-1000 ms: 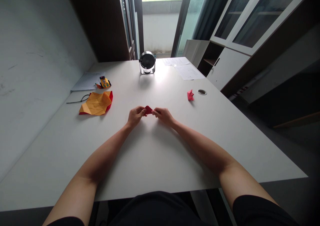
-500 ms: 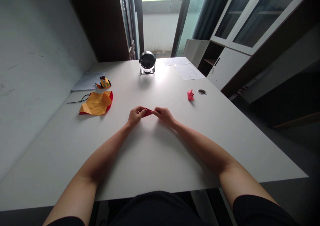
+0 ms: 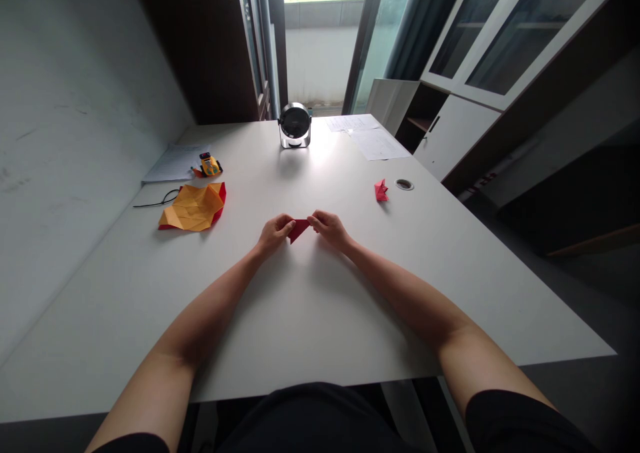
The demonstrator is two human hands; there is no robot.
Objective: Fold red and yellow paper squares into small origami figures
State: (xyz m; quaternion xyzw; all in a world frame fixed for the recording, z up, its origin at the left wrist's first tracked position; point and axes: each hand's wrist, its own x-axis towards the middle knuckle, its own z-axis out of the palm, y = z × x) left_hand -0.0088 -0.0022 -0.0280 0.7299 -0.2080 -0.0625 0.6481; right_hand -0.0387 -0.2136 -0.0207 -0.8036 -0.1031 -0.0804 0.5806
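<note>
A piece of folded red paper spans the gap between my hands, one corner pointing down toward me. My left hand pinches its left side between thumb and fingers. At its upper right corner, my right hand has the tip pinched. Both hands are just above the white table. Fingers cover both ends of the paper, so its full outline is hidden.
Left of my hands lies a creased yellow-and-red paper sheet, by a black cable tie and a small yellow object. Right stands a folded red paper shape near a grommet hole. A round black device and papers are farther back.
The red paper has turned, and more of it shows, with a corner now hanging downward. Both hands have shifted slightly to the right.
</note>
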